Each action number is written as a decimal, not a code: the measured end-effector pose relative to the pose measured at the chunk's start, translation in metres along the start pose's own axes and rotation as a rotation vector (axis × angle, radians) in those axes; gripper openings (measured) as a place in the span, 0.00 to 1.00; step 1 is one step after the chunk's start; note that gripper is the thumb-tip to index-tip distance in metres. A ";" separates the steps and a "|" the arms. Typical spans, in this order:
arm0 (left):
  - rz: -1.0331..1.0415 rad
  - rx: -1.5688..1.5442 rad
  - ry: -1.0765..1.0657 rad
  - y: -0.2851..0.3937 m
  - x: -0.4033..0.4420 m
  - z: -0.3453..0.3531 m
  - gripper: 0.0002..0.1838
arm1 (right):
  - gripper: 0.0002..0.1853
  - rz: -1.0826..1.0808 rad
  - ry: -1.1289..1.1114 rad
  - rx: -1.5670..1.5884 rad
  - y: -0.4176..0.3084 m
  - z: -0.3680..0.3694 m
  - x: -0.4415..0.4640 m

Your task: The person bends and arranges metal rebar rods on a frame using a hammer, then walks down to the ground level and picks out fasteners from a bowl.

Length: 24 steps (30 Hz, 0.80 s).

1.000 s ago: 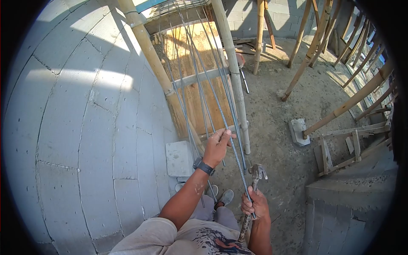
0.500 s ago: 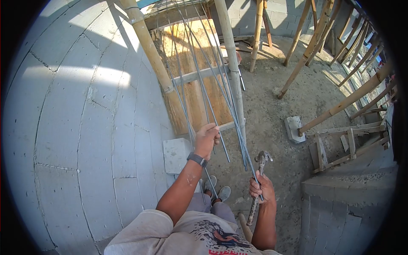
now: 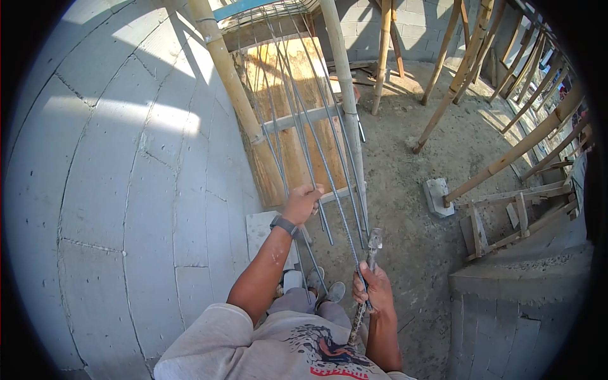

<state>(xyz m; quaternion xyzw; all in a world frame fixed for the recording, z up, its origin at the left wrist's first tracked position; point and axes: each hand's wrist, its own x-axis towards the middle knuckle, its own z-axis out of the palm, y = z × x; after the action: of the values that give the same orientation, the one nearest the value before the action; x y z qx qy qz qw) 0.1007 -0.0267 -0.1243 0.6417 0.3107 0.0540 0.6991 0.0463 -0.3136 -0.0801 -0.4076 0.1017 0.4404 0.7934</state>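
Observation:
Several long steel rebars (image 3: pixel 329 168) hang down toward me from the top of the view, their lower ends loose and spread. My left hand (image 3: pixel 303 206), with a dark watch on the wrist, is closed round rebar in the middle of the bundle; how many bars it grips I cannot tell. Lower and to the right, my right hand (image 3: pixel 375 286) is wrapped round a worn, paint-spotted claw hammer (image 3: pixel 373 240), head up, and the end of one rebar together. The hammer's handle runs down past my shirt.
A block wall (image 3: pixel 145 190) rises close on my left. Bamboo poles (image 3: pixel 345 82) flank a wooden board (image 3: pixel 304 145) ahead. More bamboo props (image 3: pixel 506 161), a pale block (image 3: pixel 438 196) and a wooden frame (image 3: pixel 506 218) stand on the right over rough concrete floor (image 3: pixel 405 183).
My right hand has moved left and slightly down with the hammer and rebar, and the hammer head has turned. My left hand has shifted slightly left and down.

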 end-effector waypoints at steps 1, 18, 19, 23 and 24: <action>0.038 0.040 0.039 -0.017 0.004 0.002 0.19 | 0.13 -0.028 0.022 -0.053 -0.002 0.009 -0.004; -0.085 -0.979 -0.068 0.039 0.044 0.012 0.20 | 0.11 -0.260 0.114 -0.677 0.030 0.025 0.008; -0.088 -0.965 -0.046 0.036 0.042 0.013 0.19 | 0.11 -0.259 0.124 -0.695 0.038 0.018 0.008; -0.108 -0.907 0.033 0.022 0.037 0.014 0.18 | 0.11 -0.224 0.132 -0.638 0.053 0.009 0.009; -0.115 -0.890 0.048 0.020 0.038 0.014 0.18 | 0.11 -0.227 0.129 -0.596 0.055 0.011 0.011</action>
<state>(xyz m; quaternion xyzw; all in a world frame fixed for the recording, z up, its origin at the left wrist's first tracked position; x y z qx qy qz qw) 0.1445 -0.0168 -0.1203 0.2586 0.3087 0.1583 0.9015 0.0075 -0.2833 -0.1092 -0.6580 -0.0278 0.3325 0.6751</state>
